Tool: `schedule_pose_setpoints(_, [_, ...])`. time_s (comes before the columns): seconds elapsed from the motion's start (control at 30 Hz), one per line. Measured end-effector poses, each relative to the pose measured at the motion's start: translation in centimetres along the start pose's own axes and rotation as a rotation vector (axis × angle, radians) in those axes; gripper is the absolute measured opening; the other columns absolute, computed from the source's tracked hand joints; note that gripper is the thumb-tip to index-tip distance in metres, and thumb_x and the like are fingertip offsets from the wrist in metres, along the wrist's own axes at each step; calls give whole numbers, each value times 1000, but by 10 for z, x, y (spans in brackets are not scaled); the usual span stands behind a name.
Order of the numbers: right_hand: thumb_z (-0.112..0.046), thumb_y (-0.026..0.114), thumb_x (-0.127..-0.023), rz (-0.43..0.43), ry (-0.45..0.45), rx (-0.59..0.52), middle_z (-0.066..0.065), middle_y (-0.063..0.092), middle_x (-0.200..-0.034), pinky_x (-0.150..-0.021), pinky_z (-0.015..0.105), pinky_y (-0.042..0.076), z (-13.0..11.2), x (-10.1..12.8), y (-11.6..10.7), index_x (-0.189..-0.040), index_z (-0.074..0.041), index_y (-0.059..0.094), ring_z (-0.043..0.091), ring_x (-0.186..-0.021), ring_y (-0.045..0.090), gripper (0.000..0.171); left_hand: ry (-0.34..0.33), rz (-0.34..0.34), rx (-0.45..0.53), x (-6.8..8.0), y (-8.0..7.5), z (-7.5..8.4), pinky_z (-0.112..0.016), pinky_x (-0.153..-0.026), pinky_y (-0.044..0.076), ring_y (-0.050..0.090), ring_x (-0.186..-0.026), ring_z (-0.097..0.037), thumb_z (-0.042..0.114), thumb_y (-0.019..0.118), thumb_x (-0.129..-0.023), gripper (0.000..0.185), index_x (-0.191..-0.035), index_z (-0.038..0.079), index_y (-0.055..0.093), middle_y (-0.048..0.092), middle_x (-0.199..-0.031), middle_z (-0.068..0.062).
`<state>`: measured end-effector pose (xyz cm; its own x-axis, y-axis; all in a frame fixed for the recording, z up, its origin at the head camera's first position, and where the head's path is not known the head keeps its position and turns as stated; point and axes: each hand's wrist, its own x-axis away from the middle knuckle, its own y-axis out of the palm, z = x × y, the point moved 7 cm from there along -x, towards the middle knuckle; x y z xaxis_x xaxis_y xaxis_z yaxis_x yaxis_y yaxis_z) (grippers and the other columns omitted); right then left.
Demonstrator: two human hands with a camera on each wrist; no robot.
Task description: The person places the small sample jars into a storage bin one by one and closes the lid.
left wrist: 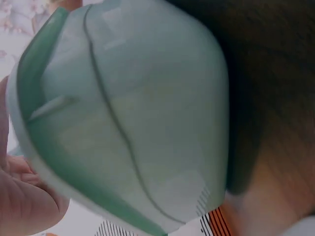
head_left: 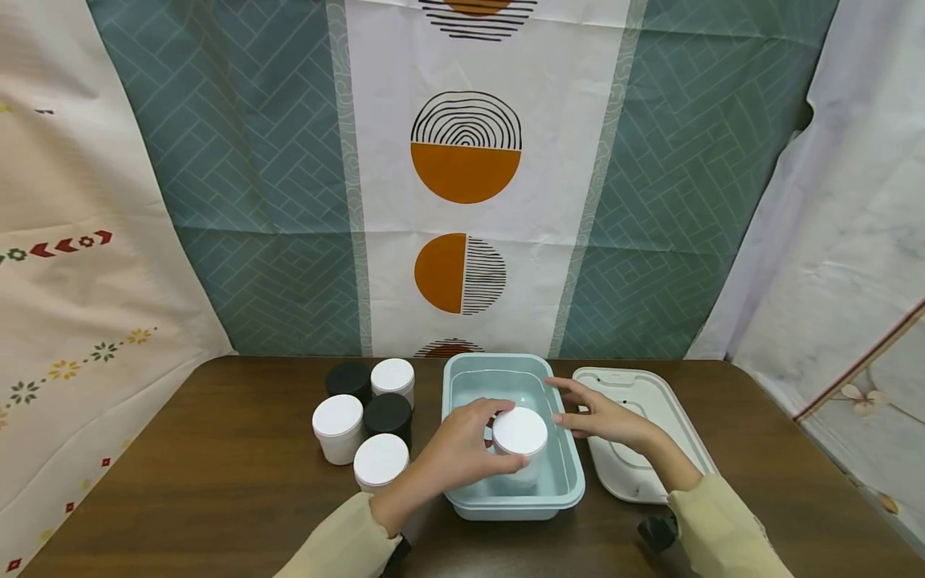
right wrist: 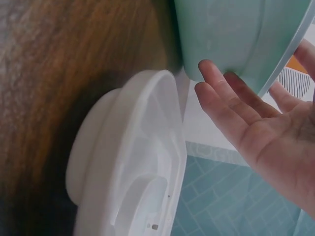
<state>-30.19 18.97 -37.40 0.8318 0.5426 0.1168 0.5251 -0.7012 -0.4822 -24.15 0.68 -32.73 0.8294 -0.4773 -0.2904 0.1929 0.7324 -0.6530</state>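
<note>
A white-lidded jar [head_left: 519,433] is held inside the near half of a pale blue-green plastic bin [head_left: 509,514]. My left hand [head_left: 470,449] grips the jar around its lid, thumb on the near side and fingers on the far side. At the bin's right rim, my right hand [head_left: 603,415] has its fingers spread and holds nothing. The right wrist view shows that hand's extended fingers [right wrist: 224,93] beside the bin's outer wall [right wrist: 226,39]. In the left wrist view the bin's side [left wrist: 147,113] hides the jar, and only part of the left hand [left wrist: 29,196] shows.
Left of the bin stand several jars: white-lidded ones [head_left: 338,417] and black-lidded ones [head_left: 388,415], close together. A white plastic lid [head_left: 636,474] lies to the bin's right on the brown wooden table [head_left: 217,474]. Patterned cloth [head_left: 462,321] hangs behind the table.
</note>
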Motion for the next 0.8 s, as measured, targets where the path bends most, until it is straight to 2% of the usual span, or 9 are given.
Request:
schedule_pose_setpoints(0.13, [-26,58,-89,7,5,-1,29,36,-132,-83,47,48,2,0,0,-144,-10,21,36,-112,48,67,7,-24,-53,-2,9,1,-16,-65,45,53,-80,-6,29,79,-68,60,-118,3,57,61,-103,-3])
schedule_pose_setpoints(0.37, [-26,57,-90,9,0,-7,28,39,-131,-83,47,48,1,1,2,-145,-12,20,33,-110,51,68,24,-66,-139,-6,23,1,-20,-77,45,56,-93,-9,32,78,-66,59,-115,4,60,63,-109,-4])
schedule_pose_setpoints(0.63, [-26,56,-91,4,-2,-17,27,39,-132,-83,46,48,2,1,2,-145,-14,19,34,-112,49,67,53,-129,-195,-11,36,1,-20,-76,45,57,-93,-9,32,78,-67,59,-115,3,60,64,-108,-4])
schedule_pose_setpoints(0.8, [-26,56,-91,5,3,-22,29,36,-134,-83,47,48,2,2,2,-145,-14,19,36,-114,48,67,45,-150,-199,-12,36,2,-21,-77,45,56,-94,-8,33,78,-67,60,-115,3,60,63,-109,-3])
